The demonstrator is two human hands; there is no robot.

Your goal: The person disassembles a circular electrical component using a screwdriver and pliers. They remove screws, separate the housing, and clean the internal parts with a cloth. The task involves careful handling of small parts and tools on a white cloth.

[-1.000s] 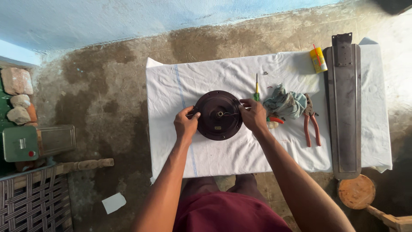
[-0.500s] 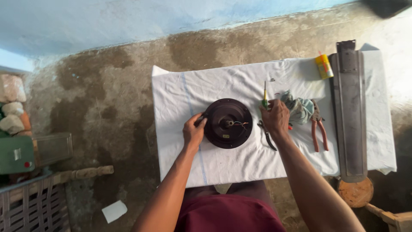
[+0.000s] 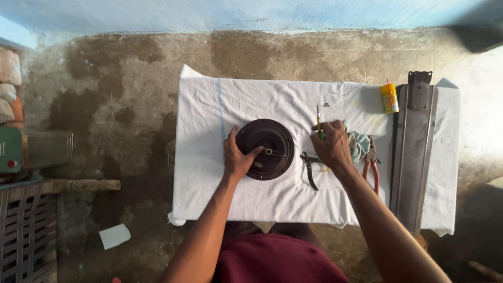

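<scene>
A round, dark brown fan motor housing [image 3: 264,149] lies flat near the middle of the white cloth [image 3: 209,173], a bit closer to the front edge than the back. It looks like a shallow dish with a raised rim, and a small metal shaft stands up at its center. The left hand [image 3: 237,159] rests on the left side of the housing, fingers spread a little, thumb along the rim and fingertips reaching in toward the shaft. The left arm comes up straight from the front edge of the cloth. The right hand [image 3: 331,148] is just right of the housing, not touching it. It is curled closed around a thin green-handled screwdriver [image 3: 319,124], whose tip sticks out past the knuckles toward the back edge. The hand seems to cover part of some dark pliers [image 3: 309,166] lying under it, though that is hard to see. The right arm runs in from the front right corner at a slant. Near the hand sit a bunched pale green rag [image 3: 359,145] and red-handled pliers [image 3: 371,162]. A long grey metal fan blade [image 3: 414,157] lies along the right edge, with a small yellow tube [image 3: 389,98] beside it at the back.
</scene>
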